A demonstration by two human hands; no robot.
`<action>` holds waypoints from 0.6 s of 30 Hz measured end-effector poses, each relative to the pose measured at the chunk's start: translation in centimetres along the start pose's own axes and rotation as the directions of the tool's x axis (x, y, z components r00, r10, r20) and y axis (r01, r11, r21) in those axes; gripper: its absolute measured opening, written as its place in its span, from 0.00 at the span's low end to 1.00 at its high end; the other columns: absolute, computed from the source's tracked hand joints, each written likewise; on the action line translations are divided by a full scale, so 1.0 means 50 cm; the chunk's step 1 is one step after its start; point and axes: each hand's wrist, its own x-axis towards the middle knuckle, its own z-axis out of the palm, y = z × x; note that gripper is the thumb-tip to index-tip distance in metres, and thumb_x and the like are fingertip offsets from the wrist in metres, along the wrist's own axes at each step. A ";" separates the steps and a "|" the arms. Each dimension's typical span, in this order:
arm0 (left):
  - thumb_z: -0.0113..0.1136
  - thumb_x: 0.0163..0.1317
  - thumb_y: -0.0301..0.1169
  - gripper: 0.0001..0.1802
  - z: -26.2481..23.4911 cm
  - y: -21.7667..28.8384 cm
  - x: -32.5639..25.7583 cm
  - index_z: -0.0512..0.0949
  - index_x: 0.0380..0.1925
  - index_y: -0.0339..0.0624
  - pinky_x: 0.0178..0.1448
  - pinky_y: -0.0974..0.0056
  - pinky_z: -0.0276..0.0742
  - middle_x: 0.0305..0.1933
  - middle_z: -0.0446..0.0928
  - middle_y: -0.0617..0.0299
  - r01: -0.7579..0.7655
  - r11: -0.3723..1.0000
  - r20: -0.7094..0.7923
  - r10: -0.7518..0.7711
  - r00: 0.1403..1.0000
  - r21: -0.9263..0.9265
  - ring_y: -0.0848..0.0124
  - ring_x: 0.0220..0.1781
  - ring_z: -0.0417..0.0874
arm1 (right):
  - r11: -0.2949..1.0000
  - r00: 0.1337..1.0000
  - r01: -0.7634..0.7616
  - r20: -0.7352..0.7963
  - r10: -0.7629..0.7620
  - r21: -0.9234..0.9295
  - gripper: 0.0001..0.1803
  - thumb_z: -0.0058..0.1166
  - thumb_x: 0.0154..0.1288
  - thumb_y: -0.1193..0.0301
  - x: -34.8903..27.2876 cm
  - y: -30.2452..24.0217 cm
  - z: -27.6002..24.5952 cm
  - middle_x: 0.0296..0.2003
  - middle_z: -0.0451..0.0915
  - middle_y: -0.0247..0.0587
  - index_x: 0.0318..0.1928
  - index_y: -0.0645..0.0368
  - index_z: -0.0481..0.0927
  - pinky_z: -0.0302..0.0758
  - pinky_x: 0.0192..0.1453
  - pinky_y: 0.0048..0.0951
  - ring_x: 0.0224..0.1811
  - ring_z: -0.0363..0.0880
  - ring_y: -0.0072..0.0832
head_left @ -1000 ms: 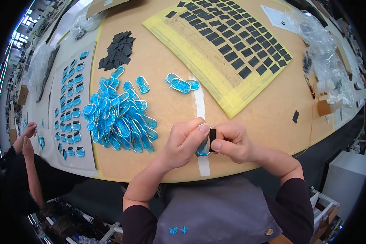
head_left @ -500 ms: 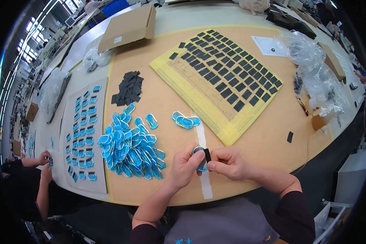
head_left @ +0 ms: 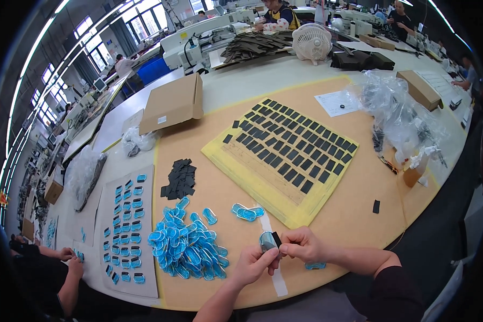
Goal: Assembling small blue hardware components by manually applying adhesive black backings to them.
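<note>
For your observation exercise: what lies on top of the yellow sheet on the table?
Rows of small black rectangular pads lie on the yellow sheet, filling its far and right parts; the near-left strip is bare. Whatever is under the pads is covered.

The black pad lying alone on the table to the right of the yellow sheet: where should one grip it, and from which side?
The lone black pad lies flat, clear of the yellow sheet. Probably best come from above and pinch its two long edges; being thin, it may need one edge lifted first.

Counts on the tabletop (head_left: 359, 214)

One fan (head_left: 312, 43), one flat box (head_left: 173, 103), one yellow mat (head_left: 280, 159), three loose blue pieces (head_left: 247, 212).
</note>
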 end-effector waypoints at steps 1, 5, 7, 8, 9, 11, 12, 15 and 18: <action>0.49 0.71 0.33 0.13 -0.002 -0.001 -0.001 0.76 0.36 0.32 0.28 0.70 0.74 0.26 0.76 0.59 0.005 1.000 0.032 -0.004 0.999 -0.022 0.73 0.24 0.78 | 1.000 1.000 0.001 -0.006 -0.001 0.026 0.14 0.50 0.70 0.70 0.000 0.014 0.000 0.22 0.69 0.26 0.25 0.60 0.71 0.60 0.28 0.19 0.26 0.63 0.12; 0.49 0.71 0.33 0.13 -0.004 -0.013 -0.002 0.76 0.36 0.32 0.27 0.70 0.72 0.25 0.76 0.58 0.035 0.986 0.071 -0.024 0.997 -0.165 0.72 0.21 0.76 | 0.984 0.999 -0.020 -0.046 0.028 0.176 0.12 0.50 0.70 0.70 -0.005 0.026 0.016 0.23 0.72 0.28 0.26 0.59 0.72 0.63 0.29 0.17 0.25 0.66 0.12; 0.48 0.72 0.36 0.14 -0.003 -0.020 0.002 0.75 0.35 0.35 0.24 0.72 0.69 0.21 0.75 0.60 0.076 0.939 0.137 -0.031 0.990 -0.336 0.73 0.17 0.74 | 0.969 0.996 -0.048 -0.056 0.064 0.242 0.12 0.50 0.70 0.70 -0.010 0.029 0.024 0.24 0.73 0.28 0.27 0.58 0.74 0.64 0.29 0.16 0.25 0.66 0.12; 0.48 0.72 0.36 0.14 -0.005 -0.025 0.004 0.75 0.35 0.35 0.24 0.72 0.69 0.21 0.75 0.60 0.070 0.937 0.135 -0.025 0.991 -0.341 0.73 0.17 0.74 | 0.944 0.991 -0.082 -0.073 0.111 0.321 0.12 0.51 0.70 0.69 -0.009 0.035 0.028 0.24 0.74 0.28 0.27 0.58 0.74 0.64 0.29 0.16 0.25 0.66 0.12; 0.49 0.72 0.36 0.14 -0.007 -0.028 0.006 0.75 0.34 0.35 0.23 0.71 0.69 0.21 0.74 0.60 0.099 0.913 0.140 -0.046 0.989 -0.396 0.74 0.17 0.74 | 0.911 0.983 -0.111 -0.088 0.158 0.398 0.12 0.51 0.69 0.69 -0.008 0.038 0.029 0.24 0.74 0.28 0.27 0.58 0.74 0.64 0.29 0.16 0.25 0.66 0.12; 0.50 0.72 0.36 0.14 -0.005 -0.031 0.008 0.75 0.34 0.35 0.23 0.71 0.69 0.20 0.74 0.61 0.126 0.885 0.150 -0.064 0.987 -0.448 0.74 0.16 0.73 | 0.918 0.980 -0.117 -0.105 0.168 0.378 0.12 0.52 0.69 0.69 -0.006 0.047 0.022 0.24 0.74 0.28 0.27 0.58 0.74 0.64 0.29 0.16 0.25 0.67 0.12; 0.50 0.72 0.36 0.14 -0.002 -0.030 0.007 0.75 0.33 0.35 0.23 0.71 0.69 0.20 0.74 0.61 0.098 0.945 0.057 -0.084 0.995 -0.314 0.74 0.16 0.73 | 0.924 0.976 -0.120 -0.125 0.176 0.363 0.11 0.52 0.69 0.69 -0.006 0.051 0.020 0.25 0.74 0.28 0.27 0.58 0.74 0.64 0.28 0.16 0.25 0.67 0.12; 0.50 0.72 0.36 0.15 0.012 -0.009 -0.004 0.76 0.32 0.36 0.23 0.71 0.69 0.19 0.73 0.62 0.019 1.000 -0.062 -0.018 0.998 0.016 0.75 0.16 0.73 | 1.000 0.994 -0.019 -0.110 0.019 -0.002 0.11 0.52 0.68 0.70 -0.011 0.052 0.007 0.24 0.74 0.27 0.27 0.58 0.74 0.64 0.27 0.16 0.24 0.67 0.13; 0.49 0.73 0.37 0.15 0.008 0.000 -0.009 0.75 0.32 0.36 0.23 0.72 0.69 0.19 0.73 0.64 -0.019 0.993 -0.047 0.025 0.999 0.120 0.76 0.17 0.74 | 0.967 0.989 0.119 -0.056 -0.134 -0.226 0.11 0.53 0.68 0.71 -0.015 0.048 -0.003 0.24 0.73 0.27 0.27 0.58 0.73 0.64 0.26 0.17 0.23 0.67 0.12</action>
